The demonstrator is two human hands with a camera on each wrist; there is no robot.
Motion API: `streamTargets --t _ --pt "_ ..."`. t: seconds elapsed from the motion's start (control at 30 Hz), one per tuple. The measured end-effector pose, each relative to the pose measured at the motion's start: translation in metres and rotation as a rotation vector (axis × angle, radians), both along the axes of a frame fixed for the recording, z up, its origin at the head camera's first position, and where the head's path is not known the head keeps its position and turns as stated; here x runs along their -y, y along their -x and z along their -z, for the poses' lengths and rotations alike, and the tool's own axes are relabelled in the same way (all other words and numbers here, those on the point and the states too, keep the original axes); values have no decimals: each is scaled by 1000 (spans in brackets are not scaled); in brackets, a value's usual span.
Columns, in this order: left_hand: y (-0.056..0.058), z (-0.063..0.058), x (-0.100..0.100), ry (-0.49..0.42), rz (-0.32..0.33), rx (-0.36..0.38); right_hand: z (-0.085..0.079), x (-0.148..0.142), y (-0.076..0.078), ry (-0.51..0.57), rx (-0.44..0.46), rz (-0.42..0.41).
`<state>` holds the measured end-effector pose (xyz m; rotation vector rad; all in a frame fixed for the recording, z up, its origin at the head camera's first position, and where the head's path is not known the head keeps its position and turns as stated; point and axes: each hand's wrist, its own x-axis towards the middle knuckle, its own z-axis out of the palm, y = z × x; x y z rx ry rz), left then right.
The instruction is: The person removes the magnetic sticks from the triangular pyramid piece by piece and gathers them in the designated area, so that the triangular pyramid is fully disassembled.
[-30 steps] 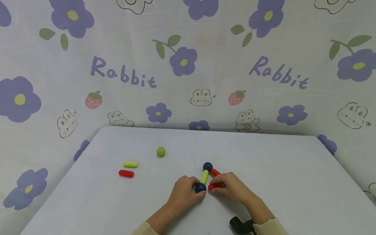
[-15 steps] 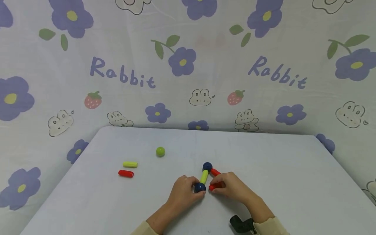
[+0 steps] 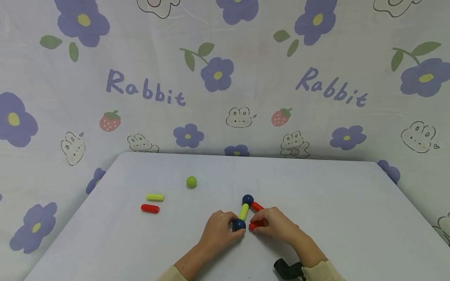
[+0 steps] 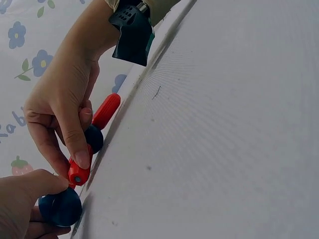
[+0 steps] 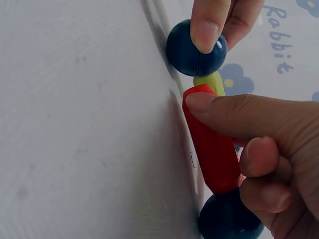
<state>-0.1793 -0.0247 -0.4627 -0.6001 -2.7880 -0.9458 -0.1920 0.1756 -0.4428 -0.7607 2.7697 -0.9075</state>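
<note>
Left hand [image 3: 218, 228] pinches the nearer navy ball [image 3: 239, 225], right hand [image 3: 277, 225] a red rod [image 5: 213, 147] — a loose grip could let the smooth ball twist.

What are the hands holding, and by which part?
The left hand pinches a blue ball by opposite sides; the right hand pinches a red stick near the end facing that ball.

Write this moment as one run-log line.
left hand: grips nearer blue ball | right hand: pinches red stick | gap between them: visible
</note>
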Motion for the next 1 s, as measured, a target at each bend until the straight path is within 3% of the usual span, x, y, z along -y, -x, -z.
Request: streamTargets --t 0.5,0.7,1.0 --pt "-1 -2 2 9 -7 24 0 3 0 -11 10 -4" --pt "0 -2 3 0 0 9 -11 8 1 4 14 17" --pt "2 0 4 -17 24 -16 -28 14 15 10 -2 -57"
